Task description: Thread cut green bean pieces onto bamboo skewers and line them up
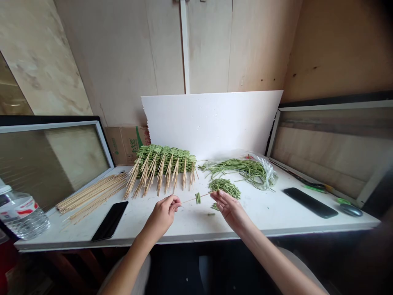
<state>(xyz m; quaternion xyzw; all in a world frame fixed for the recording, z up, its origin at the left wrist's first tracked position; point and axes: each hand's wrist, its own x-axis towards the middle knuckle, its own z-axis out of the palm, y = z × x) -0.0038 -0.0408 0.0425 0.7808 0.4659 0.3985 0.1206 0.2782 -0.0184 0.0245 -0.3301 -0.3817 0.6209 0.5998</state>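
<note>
Between my hands a thin wooden skewer (187, 201) lies nearly level above the table, with a few short green bean pieces (198, 198) threaded across it. My left hand (166, 211) is closed on the skewer's left end. At its other end, my right hand (229, 205) pinches a green bean piece (217, 191) against the tip; the fingers partly hide it. Just behind that hand is a heap of cut bean pieces (227, 186). One loose piece (211, 214) lies on the table below the skewer. Finished bean skewers (166, 157) are stacked behind my left hand, sticks facing me.
Bare skewers (92, 191) lie at left beside a black phone (109, 221) and a water bottle (23, 213). Long green beans (242, 170) spill from a plastic bag (270, 174). At right are another dark phone (310, 203) and a mouse (350, 209). A white board (211, 123) stands behind.
</note>
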